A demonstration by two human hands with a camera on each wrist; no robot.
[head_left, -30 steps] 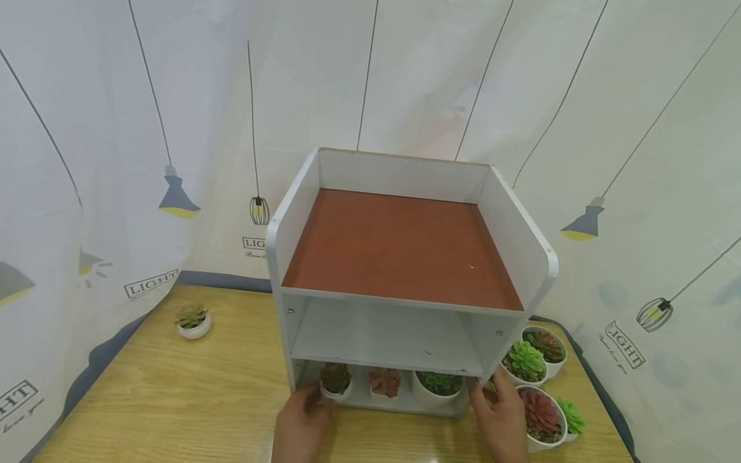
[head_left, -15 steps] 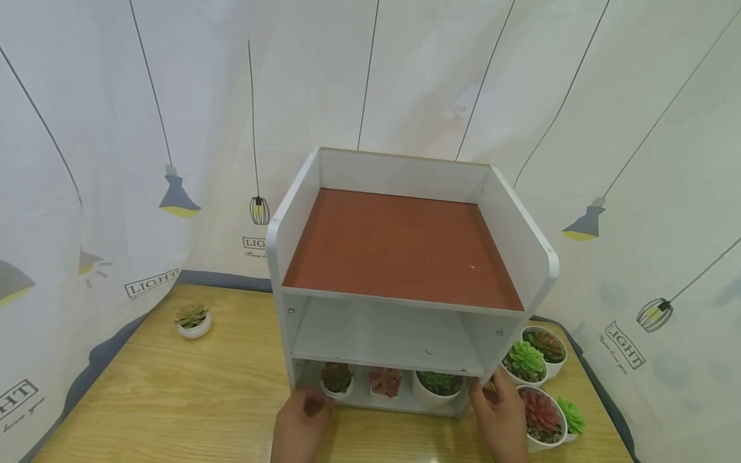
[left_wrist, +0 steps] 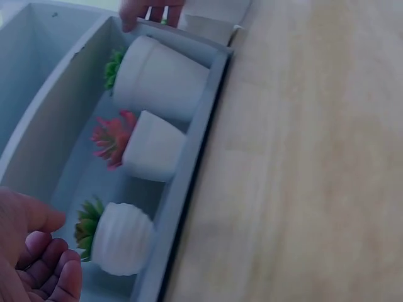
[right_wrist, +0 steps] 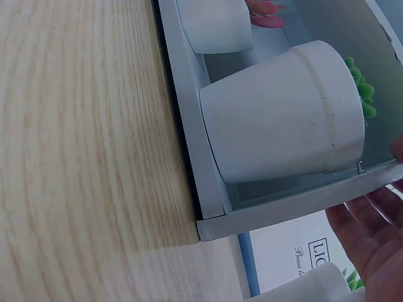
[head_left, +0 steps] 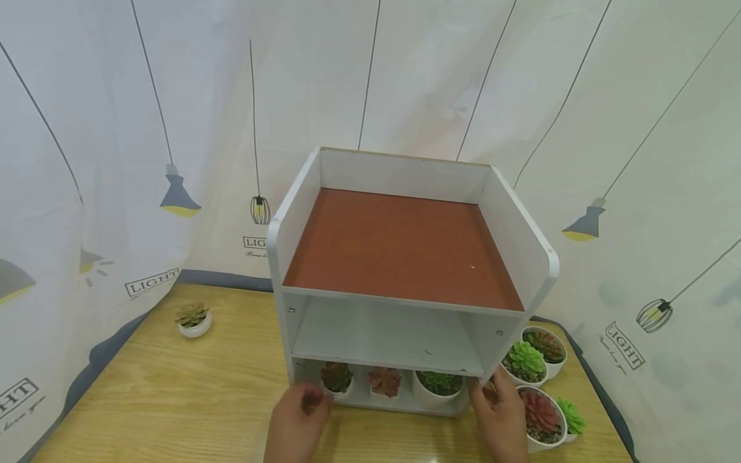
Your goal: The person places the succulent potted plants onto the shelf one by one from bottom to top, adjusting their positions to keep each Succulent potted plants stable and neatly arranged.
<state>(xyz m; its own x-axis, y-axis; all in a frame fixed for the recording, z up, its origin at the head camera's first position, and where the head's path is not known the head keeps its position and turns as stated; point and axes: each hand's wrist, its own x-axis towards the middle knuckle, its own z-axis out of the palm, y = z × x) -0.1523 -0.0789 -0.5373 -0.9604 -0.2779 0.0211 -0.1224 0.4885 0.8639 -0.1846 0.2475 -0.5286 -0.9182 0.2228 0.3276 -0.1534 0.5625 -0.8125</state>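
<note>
A white shelf unit [head_left: 399, 300] with a red-brown top panel stands on the wooden table. Three potted succulents line its lowest shelf: a small ribbed pot [left_wrist: 123, 239] at left, a square white pot with a red plant [left_wrist: 153, 146] in the middle, and a larger white pot with a green plant [right_wrist: 283, 116] at right. My left hand [head_left: 295, 424] is just in front of the ribbed pot, its fingers loosely bent and, in the left wrist view, apart from it. My right hand [head_left: 499, 418] holds the unit's right side panel, thumb inside and fingers outside.
Several more potted succulents stand right of the unit, among them a dark red one [head_left: 541, 415] and a bright green one [head_left: 525, 360]. A small succulent in a white bowl [head_left: 193, 321] sits at the table's back left. A printed curtain [head_left: 405, 77] hangs behind.
My left hand has come off the small ribbed pot and drawn slightly left. That pot sits a little farther back on the shelf. My right hand has stayed on the side panel.
</note>
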